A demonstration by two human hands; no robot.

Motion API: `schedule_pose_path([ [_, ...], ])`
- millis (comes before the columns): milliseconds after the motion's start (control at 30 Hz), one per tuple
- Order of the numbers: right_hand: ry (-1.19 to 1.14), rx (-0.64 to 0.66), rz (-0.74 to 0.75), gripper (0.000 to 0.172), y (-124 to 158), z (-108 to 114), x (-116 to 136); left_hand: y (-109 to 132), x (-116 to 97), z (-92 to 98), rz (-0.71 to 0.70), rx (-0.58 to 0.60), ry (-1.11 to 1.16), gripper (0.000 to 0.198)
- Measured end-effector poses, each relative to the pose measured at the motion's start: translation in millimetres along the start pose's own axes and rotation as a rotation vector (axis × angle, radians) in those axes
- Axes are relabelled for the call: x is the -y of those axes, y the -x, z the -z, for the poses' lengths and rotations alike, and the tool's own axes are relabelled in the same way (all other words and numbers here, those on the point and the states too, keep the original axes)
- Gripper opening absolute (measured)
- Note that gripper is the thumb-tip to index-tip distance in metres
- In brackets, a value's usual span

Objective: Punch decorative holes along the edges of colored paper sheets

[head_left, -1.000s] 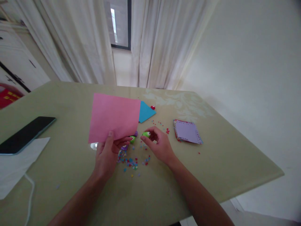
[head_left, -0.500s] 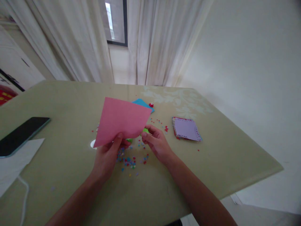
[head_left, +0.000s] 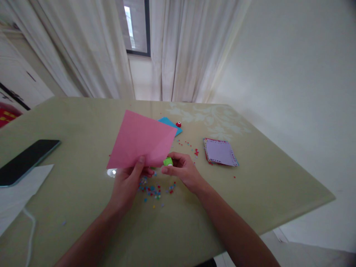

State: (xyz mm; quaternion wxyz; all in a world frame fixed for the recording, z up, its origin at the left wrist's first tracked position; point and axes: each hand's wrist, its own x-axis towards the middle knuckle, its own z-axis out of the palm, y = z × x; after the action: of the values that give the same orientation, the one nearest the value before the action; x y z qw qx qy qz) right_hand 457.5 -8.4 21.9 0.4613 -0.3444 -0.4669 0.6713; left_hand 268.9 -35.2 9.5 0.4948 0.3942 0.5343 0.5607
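Note:
My left hand [head_left: 128,182] pinches the lower edge of a pink paper sheet [head_left: 143,141], holding it up above the table. My right hand [head_left: 183,171] is closed round a small green paper punch [head_left: 168,161] at the sheet's lower right corner. Under both hands lies a scatter of several tiny coloured paper bits [head_left: 155,189]. A blue sheet [head_left: 172,124] lies partly hidden behind the pink one.
A stack of purple-topped paper squares [head_left: 220,152] lies to the right. A small red punch [head_left: 178,124] sits near the blue sheet. A black phone [head_left: 26,160] and white paper [head_left: 16,193] lie at the left on the olive table [head_left: 264,193].
The pink sheet has swung right and tilted over the blue one. My right hand has lifted the green punch and brought it to the sheet's lower corner.

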Motion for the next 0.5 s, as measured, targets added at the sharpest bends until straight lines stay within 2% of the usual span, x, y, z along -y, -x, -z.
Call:
schedule_pose_path([
  [167, 0.013, 0.037, -0.006, 0.042, 2, -2, 0, 2, -4, 0.3, 0.01, 0.027, -0.129, 0.045],
  [367, 0.116, 0.021, 0.026, 0.042, 1, 0, 4, 6, -13, -2.3, 0.055, -0.034, -0.237, 0.05],
  [500, 0.229, -0.012, 0.069, 0.047, -1, 2, -1, 6, -10, -0.7, 0.0, -0.019, -0.293, 0.056],
])
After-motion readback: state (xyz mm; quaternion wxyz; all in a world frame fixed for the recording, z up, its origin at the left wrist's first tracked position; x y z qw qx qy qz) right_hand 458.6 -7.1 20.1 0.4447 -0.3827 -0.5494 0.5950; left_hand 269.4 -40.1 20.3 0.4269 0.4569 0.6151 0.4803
